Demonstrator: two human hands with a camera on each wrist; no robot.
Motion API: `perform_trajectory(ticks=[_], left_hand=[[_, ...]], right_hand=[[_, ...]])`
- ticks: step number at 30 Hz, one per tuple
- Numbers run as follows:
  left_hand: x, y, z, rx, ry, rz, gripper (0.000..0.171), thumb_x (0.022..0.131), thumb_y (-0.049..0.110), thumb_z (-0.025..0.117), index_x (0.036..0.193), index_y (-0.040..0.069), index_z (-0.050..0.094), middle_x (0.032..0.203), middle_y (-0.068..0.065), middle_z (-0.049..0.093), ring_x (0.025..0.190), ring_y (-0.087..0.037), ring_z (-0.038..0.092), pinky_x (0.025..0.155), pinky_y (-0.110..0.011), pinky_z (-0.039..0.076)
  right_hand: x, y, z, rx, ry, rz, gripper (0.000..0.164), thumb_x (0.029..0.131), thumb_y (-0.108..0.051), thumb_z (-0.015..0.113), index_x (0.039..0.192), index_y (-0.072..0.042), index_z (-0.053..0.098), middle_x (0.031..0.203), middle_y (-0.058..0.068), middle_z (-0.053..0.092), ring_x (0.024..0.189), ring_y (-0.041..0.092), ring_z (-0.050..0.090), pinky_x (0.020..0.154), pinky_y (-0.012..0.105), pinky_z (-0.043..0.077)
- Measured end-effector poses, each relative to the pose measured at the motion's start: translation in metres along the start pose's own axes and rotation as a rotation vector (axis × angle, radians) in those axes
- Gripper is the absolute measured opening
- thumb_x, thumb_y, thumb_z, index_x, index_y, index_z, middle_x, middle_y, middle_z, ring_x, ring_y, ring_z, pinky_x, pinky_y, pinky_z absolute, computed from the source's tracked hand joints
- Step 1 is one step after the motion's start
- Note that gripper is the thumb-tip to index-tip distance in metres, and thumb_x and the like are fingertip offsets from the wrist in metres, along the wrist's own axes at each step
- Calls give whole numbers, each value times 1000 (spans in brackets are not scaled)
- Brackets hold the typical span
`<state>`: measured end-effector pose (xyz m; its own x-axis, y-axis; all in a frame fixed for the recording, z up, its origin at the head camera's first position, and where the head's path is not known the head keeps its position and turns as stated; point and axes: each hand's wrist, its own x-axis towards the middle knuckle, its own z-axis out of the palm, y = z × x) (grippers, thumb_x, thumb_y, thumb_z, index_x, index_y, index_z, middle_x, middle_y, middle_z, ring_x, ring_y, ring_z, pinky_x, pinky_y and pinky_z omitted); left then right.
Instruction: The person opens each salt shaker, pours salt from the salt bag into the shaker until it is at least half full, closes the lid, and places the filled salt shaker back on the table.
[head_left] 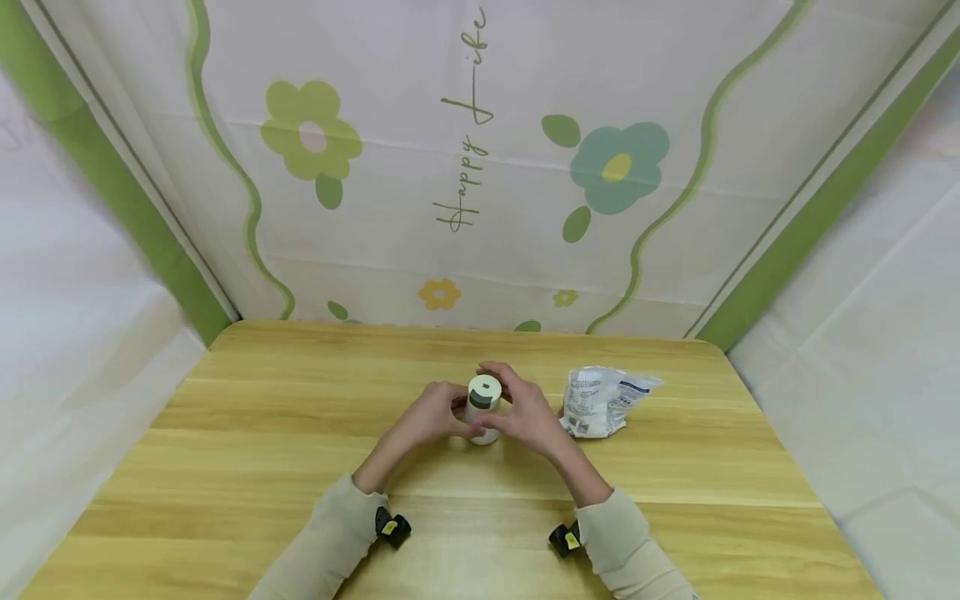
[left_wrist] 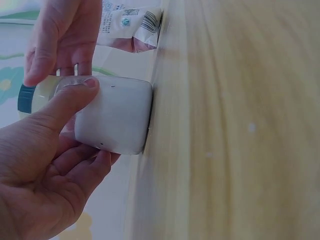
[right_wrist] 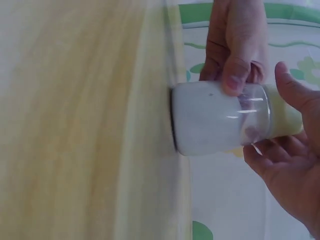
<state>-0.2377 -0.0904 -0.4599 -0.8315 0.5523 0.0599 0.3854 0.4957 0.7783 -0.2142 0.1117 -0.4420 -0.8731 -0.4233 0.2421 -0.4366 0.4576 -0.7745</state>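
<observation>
A clear jar with white contents and a pale yellow-green lid stands upright on the wooden table. My left hand grips the jar's body, its thumb across the near side and its fingers round the far side. Higher up, my right hand curls round the lid; its thumb lies across the near side, while its fingertips reach behind. A dark label covers part of the lid's side. To the right of this hand sits a crumpled white printed plastic packet.
The wooden table has rounded far corners. Behind it hangs a white cloth printed with flowers and lettering, and pale sheets close off both sides. Each sleeve cuff has a small black camera at it.
</observation>
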Motion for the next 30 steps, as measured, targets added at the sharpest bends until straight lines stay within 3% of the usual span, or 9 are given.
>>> perform_trajectory(ticks=[3, 6, 13, 21, 30], left_hand=[[0, -1, 1, -11, -6, -5, 30, 77, 21, 87, 102, 12, 73, 104, -1, 76, 99, -16, 70, 86, -34, 57], [-1, -1, 2, -22, -13, -7, 31, 78, 21, 86, 104, 12, 72, 106, -1, 76, 101, -16, 70, 86, -34, 57], [0, -2, 2, -21, -8, -1, 31, 78, 22, 86, 104, 13, 73, 106, 0, 76, 103, -15, 70, 88, -35, 57], [1, -3, 1, 1, 6, -9, 29, 76, 24, 87, 100, 14, 72, 101, 3, 75, 97, -8, 67, 87, -32, 55], [0, -4, 1, -23, 2, 13, 31, 76, 22, 87, 101, 12, 73, 101, 1, 76, 98, -13, 70, 85, -30, 57]], right_hand=[[-1, 3, -2, 24, -51, -22, 71, 86, -11, 78, 148, -14, 44, 148, 7, 53, 135, 28, 52, 107, 42, 47], [-1, 4, -3, 40, -52, -17, 63, 87, -7, 76, 144, -12, 50, 144, 9, 56, 131, 28, 56, 105, 42, 48], [0, -1, 1, 4, 35, -4, 55, 82, -9, 81, 131, -11, 58, 127, 7, 66, 119, 25, 64, 98, 39, 54], [0, -8, 5, -53, 107, 37, 55, 78, -12, 85, 125, -13, 58, 120, 6, 67, 113, 24, 65, 95, 39, 55], [-1, -4, 0, -58, -16, -1, 70, 84, -13, 79, 146, -14, 46, 143, 8, 57, 129, 26, 57, 101, 40, 52]])
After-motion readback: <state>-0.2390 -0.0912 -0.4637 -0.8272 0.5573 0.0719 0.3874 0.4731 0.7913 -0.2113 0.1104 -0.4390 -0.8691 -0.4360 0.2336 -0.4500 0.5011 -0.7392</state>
